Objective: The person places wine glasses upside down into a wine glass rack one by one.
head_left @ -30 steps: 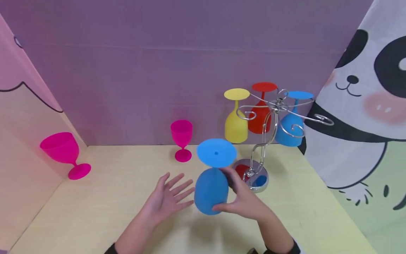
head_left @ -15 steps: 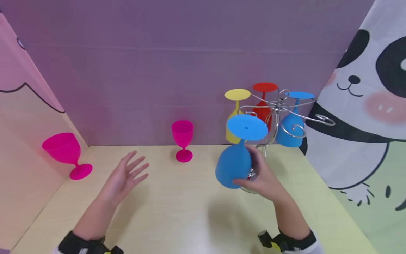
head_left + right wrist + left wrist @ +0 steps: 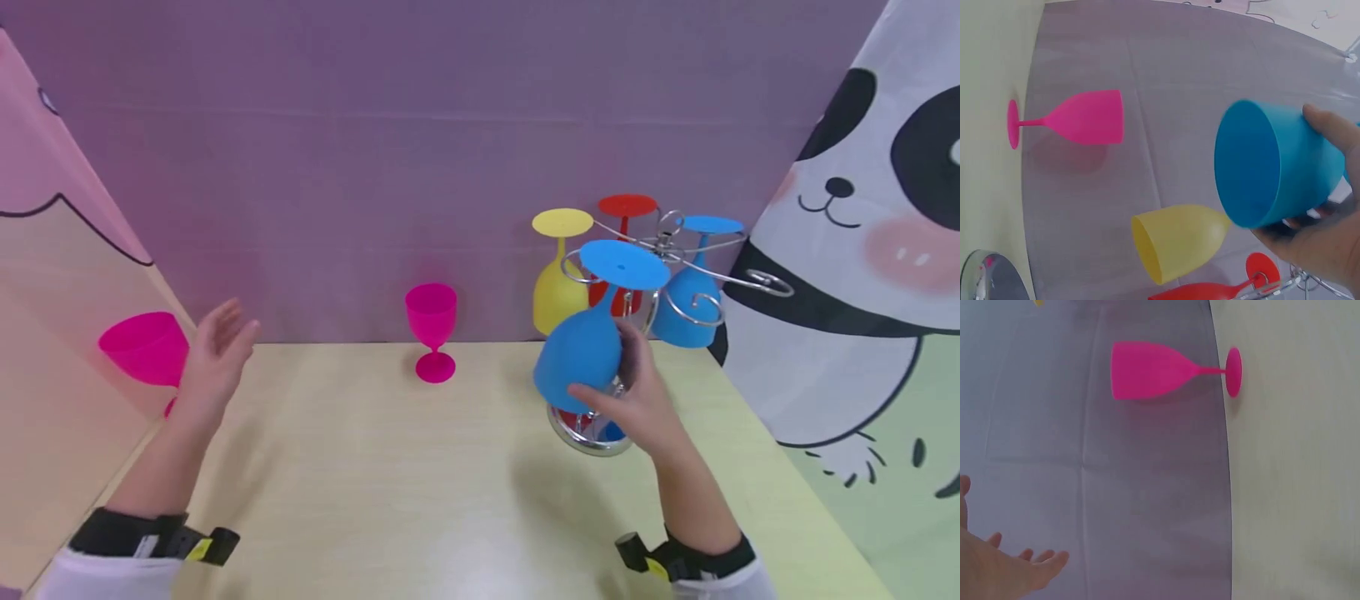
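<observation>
My right hand (image 3: 637,396) grips the bowl of a blue goblet (image 3: 577,358), which is tilted upside down with its foot up, in front of the metal rack (image 3: 663,246). The right wrist view looks into the open mouth of this blue goblet (image 3: 1250,165). My left hand (image 3: 213,362) is raised at the left with relaxed fingers and holds nothing. In the head view it partly covers a pink goblet (image 3: 146,346) standing behind it. A second pink goblet (image 3: 431,312) stands upright at the back middle of the table.
From the rack hang a yellow goblet (image 3: 561,296), a red goblet (image 3: 628,204) and another blue goblet (image 3: 686,304), all upside down. Its round shiny base (image 3: 592,446) rests on the pale table (image 3: 390,475). A purple backdrop (image 3: 337,183) rises behind, and a panda print (image 3: 832,250) is at the right.
The right hand has carried the blue goblet up, away and to the right, towards the rack. The left hand has moved away from it to the far left.
</observation>
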A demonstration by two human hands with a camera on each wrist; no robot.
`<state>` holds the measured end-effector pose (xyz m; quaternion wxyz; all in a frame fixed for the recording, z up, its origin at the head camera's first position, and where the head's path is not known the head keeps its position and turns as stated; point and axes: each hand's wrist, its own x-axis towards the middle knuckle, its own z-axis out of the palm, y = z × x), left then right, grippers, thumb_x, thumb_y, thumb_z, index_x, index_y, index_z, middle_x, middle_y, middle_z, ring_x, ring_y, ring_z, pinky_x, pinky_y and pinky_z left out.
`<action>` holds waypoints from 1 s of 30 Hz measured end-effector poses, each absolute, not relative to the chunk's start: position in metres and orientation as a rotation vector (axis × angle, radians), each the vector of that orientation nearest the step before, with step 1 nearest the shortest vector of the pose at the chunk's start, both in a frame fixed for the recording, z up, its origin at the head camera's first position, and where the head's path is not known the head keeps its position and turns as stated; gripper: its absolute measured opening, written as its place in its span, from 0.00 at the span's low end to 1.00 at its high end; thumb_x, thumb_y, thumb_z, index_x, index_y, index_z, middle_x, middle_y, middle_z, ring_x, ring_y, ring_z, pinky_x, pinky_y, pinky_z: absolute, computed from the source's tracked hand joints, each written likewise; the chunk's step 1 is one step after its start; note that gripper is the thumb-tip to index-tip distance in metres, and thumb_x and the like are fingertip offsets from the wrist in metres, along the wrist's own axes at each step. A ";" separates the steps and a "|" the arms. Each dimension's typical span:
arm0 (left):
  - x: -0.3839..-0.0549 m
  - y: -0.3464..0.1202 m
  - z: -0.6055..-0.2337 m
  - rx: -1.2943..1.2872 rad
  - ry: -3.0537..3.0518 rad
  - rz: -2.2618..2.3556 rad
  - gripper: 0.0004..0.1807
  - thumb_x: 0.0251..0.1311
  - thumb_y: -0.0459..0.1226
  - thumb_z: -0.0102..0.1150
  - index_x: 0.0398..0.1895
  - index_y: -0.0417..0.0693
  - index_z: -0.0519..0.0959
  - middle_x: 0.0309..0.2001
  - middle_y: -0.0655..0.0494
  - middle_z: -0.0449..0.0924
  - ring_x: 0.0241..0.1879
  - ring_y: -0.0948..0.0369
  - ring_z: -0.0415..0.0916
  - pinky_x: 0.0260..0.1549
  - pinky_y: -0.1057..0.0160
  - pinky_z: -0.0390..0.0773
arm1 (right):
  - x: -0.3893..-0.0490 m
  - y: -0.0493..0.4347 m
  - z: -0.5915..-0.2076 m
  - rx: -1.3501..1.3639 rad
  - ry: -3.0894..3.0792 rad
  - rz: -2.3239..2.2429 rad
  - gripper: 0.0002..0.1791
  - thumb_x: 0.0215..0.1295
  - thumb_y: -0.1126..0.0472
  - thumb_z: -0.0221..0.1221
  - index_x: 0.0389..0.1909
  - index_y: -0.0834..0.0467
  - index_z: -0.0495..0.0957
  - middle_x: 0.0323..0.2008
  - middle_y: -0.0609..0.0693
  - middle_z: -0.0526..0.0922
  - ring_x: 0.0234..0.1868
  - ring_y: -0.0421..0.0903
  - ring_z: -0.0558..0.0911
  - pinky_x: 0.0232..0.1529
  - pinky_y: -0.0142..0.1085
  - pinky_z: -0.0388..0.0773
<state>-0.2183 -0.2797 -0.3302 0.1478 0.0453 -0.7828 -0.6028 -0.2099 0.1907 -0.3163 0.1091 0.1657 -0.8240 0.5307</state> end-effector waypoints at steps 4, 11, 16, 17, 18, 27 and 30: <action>-0.227 -0.286 -0.328 0.105 -2.316 -1.360 0.36 0.69 0.46 0.51 0.75 0.47 0.52 0.74 0.39 0.50 0.73 0.41 0.49 0.71 0.41 0.52 | -0.211 0.189 -0.317 0.404 -2.406 1.594 0.51 0.57 0.63 0.67 0.74 0.56 0.43 0.73 0.58 0.54 0.73 0.62 0.56 0.64 0.63 0.63; -0.246 -0.309 -0.327 0.063 -2.393 -0.771 0.36 0.65 0.41 0.56 0.73 0.42 0.55 0.74 0.38 0.46 0.74 0.38 0.41 0.66 0.30 0.50 | -0.213 0.188 -0.312 0.268 -2.444 1.594 0.52 0.59 0.59 0.66 0.75 0.56 0.40 0.74 0.58 0.51 0.74 0.61 0.54 0.65 0.61 0.64; -0.261 -0.334 -0.323 0.159 -2.567 -0.564 0.42 0.65 0.48 0.53 0.76 0.45 0.46 0.75 0.35 0.35 0.74 0.37 0.27 0.65 0.26 0.39 | -0.214 0.188 -0.309 0.190 -2.508 1.567 0.54 0.60 0.54 0.65 0.76 0.54 0.37 0.75 0.59 0.49 0.74 0.62 0.53 0.65 0.61 0.63; -0.264 -0.338 -0.322 0.175 -2.592 -0.548 0.43 0.65 0.49 0.52 0.76 0.44 0.44 0.75 0.35 0.33 0.74 0.37 0.26 0.66 0.27 0.37 | -0.215 0.188 -0.309 0.185 -2.512 1.566 0.54 0.60 0.54 0.65 0.76 0.54 0.37 0.75 0.59 0.49 0.74 0.62 0.53 0.65 0.61 0.63; -0.266 -0.342 -0.322 0.189 -2.614 -0.537 0.44 0.65 0.50 0.52 0.76 0.44 0.43 0.75 0.33 0.32 0.74 0.36 0.25 0.66 0.27 0.36 | -0.215 0.188 -0.309 0.180 -2.514 1.567 0.54 0.60 0.54 0.65 0.76 0.54 0.37 0.75 0.59 0.49 0.74 0.62 0.53 0.65 0.61 0.63; -0.271 -0.369 -0.326 0.335 -2.715 -0.601 0.52 0.64 0.61 0.46 0.77 0.46 0.30 0.73 0.27 0.22 0.70 0.29 0.17 0.61 0.24 0.28 | -0.220 0.189 -0.308 0.121 -2.545 1.576 0.55 0.61 0.50 0.65 0.76 0.54 0.35 0.75 0.60 0.48 0.74 0.63 0.53 0.65 0.60 0.64; -0.269 -0.373 -0.331 0.368 -2.750 -0.595 0.54 0.62 0.64 0.44 0.76 0.50 0.27 0.72 0.26 0.20 0.69 0.28 0.16 0.60 0.22 0.27 | -0.221 0.190 -0.308 0.102 -2.562 1.566 0.55 0.61 0.49 0.64 0.76 0.54 0.35 0.75 0.60 0.47 0.74 0.64 0.53 0.65 0.60 0.64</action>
